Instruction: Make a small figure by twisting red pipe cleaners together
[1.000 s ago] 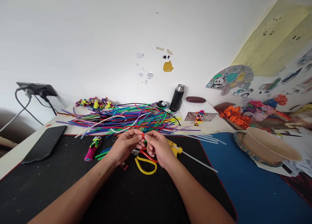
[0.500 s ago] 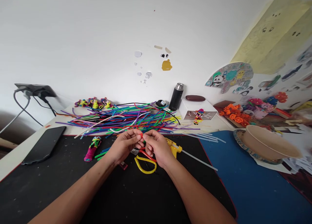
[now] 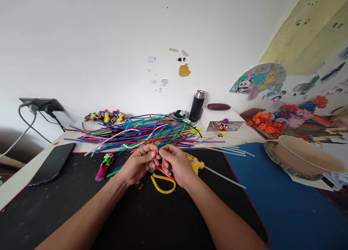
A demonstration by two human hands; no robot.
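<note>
Between my hands is a small red pipe-cleaner piece (image 3: 156,153) with a speck of green on it. My left hand (image 3: 138,164) pinches it between thumb and fingertips. From the other side, my right hand (image 3: 178,164) grips it with thumb and forefinger, the other fingers curled in. Its exact shape is mostly covered by the fingertips. Just below my hands lie scissors with yellow and red handles (image 3: 164,192). A yellow hot glue gun (image 3: 198,164) with a long glue stick (image 3: 225,177) rests behind my right hand. Left of my hands lies a pink and green pipe-cleaner figure (image 3: 103,168).
A pile of colourful pipe cleaners (image 3: 136,132) spreads along the back. A phone (image 3: 53,164) lies at the left. Behind stand a black flask (image 3: 196,106) and a white box (image 3: 225,116); a large bowl (image 3: 307,155) sits right. Loose glue sticks (image 3: 231,152) lie on the blue mat.
The view has shifted slightly. My fingertips have moved a little on the red piece, and a bit of green now shows against it. Both hands still hold it in the same place.
</note>
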